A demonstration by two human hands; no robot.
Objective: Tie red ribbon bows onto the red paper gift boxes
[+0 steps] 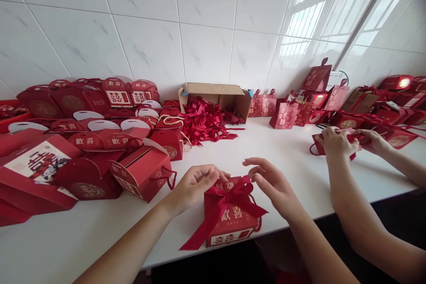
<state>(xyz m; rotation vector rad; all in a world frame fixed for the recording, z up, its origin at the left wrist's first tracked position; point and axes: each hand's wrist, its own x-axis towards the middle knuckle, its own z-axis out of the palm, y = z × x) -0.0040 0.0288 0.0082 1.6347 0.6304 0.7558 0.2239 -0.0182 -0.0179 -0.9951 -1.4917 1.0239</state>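
One box [240, 226] wears a bow [230, 197]; boxes [146, 176] at frame left show none. Left hand [195, 183] half-open, right hand [274, 185] open, both seemingly empty.

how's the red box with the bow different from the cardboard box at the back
The bow box is red with printed characters; the cardboard box is plain brown. The bow box has a bow tied on top, while the cardboard box gapes open with loose ribbons spilling out. The bow box is narrower than the cardboard box. Both sit on the white table.
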